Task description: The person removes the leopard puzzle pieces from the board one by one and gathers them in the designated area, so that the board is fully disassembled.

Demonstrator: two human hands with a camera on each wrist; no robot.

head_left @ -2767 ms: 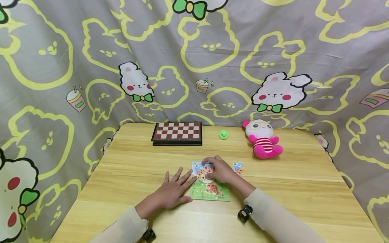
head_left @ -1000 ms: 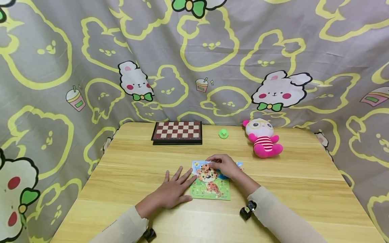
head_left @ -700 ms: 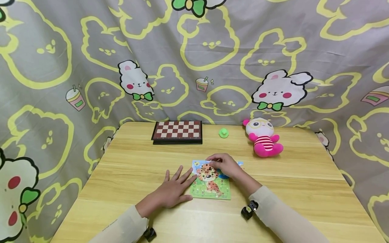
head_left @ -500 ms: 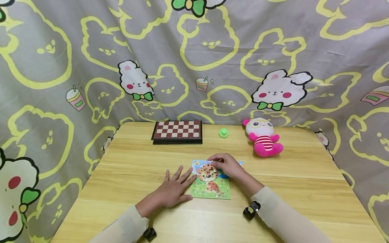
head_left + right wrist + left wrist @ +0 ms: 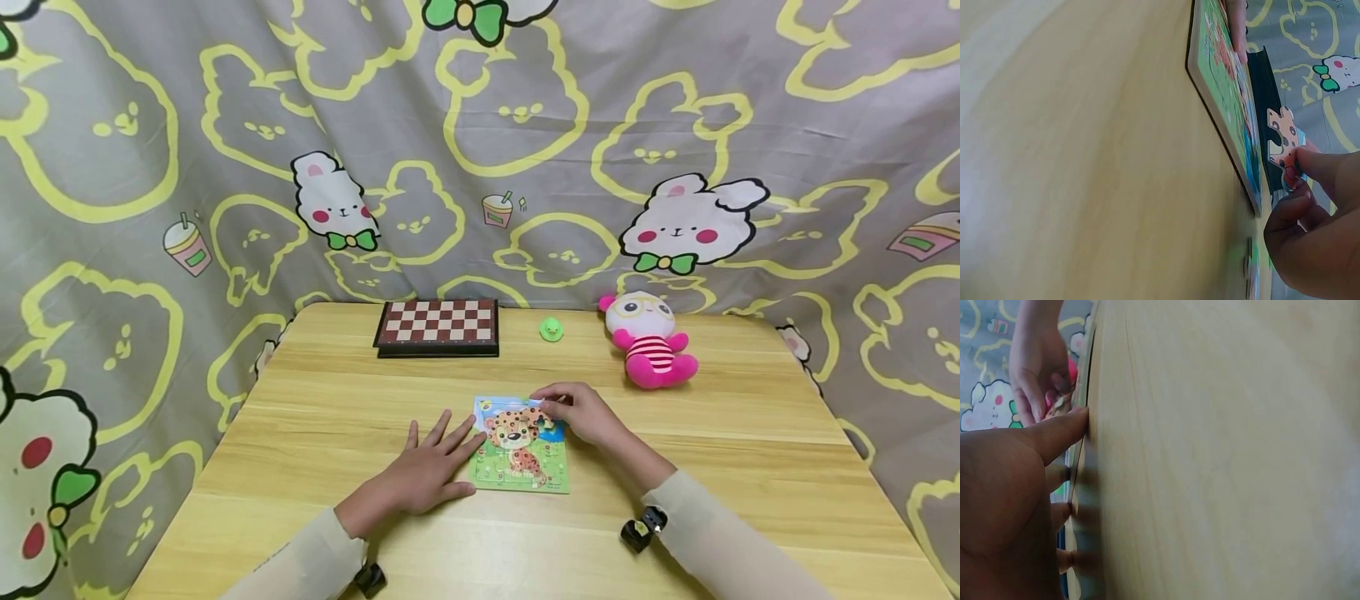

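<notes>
A jigsaw board [image 5: 517, 467] with a spotted leopard cub on grass lies on the table. My left hand [image 5: 427, 475] rests spread on the wood, two fingertips at the board's left edge. At the board's upper right corner, my right hand [image 5: 581, 410] pinches a puzzle piece [image 5: 543, 419] between thumb and fingers. In the right wrist view this puzzle piece [image 5: 1283, 134] is orange with dark spots, held tilted up above the board [image 5: 1222, 81]. In that view another flat piece [image 5: 1252, 269] lies on the table beyond the board's corner; the right hand hides it in the head view.
A folded chessboard [image 5: 437, 323] lies at the back left of the wooden table [image 5: 480, 550]. A small green duck [image 5: 551, 330] stands to its right, and a pink-and-white plush toy [image 5: 650, 342] sits at the back right. A patterned curtain [image 5: 450, 192] hangs behind.
My right hand has gone from the board's upper middle to its upper right corner, lifting a puzzle piece into view. The loose piece at right has become hidden behind it. The left hand stays put.
</notes>
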